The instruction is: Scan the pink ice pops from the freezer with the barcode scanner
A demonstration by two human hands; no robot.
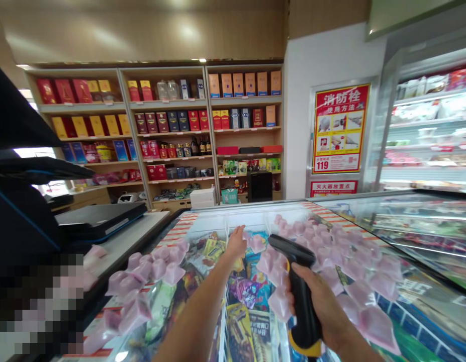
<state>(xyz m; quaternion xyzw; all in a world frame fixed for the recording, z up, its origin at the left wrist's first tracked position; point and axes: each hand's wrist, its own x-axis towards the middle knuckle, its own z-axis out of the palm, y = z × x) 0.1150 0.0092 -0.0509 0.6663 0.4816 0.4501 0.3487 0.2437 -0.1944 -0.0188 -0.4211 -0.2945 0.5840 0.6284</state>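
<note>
My right hand is wrapped round the grip of a black and yellow handheld barcode scanner, its head tilted up and to the left over a chest freezer. My left hand reaches farther forward above the freezer, fingers apparently stretched out and partly hidden by foreshortening. Just right of it are pale pink translucent cup-shaped pieces; whether it touches them I cannot tell. More pink pieces lie across the right side of the glass, and others at the left. Colourful packaged goods show below.
At left stand a dark counter device and a flat black scale-like unit. Behind the freezer, shelves hold boxes and bottles. A red fire-hydrant poster hangs on the white wall; an upright display fridge is at right.
</note>
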